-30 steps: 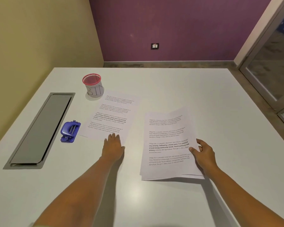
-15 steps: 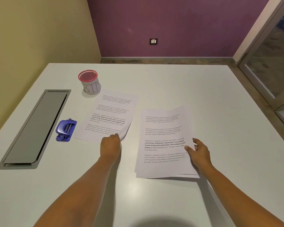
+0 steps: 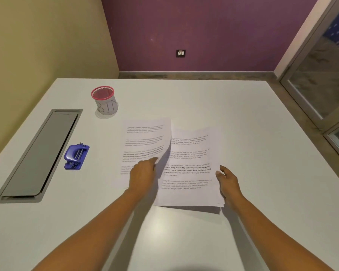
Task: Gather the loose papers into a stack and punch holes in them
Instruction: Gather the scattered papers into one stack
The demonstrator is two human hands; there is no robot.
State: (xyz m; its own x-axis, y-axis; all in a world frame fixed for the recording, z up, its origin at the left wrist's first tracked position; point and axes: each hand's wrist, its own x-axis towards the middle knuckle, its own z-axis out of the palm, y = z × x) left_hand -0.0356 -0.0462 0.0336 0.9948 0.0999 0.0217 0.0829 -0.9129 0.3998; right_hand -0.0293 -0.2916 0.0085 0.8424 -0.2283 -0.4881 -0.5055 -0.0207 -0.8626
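Red-rimmed mesh cup (image 3: pixel 104 100) beyond grey recessed hatch (image 3: pixel 39 153) on white table (image 3: pixel 243 133), socket (image 3: pixel 180 53) on purple wall (image 3: pixel 204 26)

The lifted sheet (image 3: pixel 145 141), its print blurred, hides the stack's (image 3: pixel 192 173) left text edge.

The left hand (image 3: pixel 143 177), flat on the loose white printed paper sheet (image 3: pixel 143 137) a second ago, now pinches its near right edge and draws it toward 3 o'clock. The sheet's right side curls up and overlaps the left edge of the stack of white printed papers (image 3: pixel 190 173), closing the earlier gap. Its far corner now sits farther from the pink-rimmed mesh cup (image 3: pixel 105 100).
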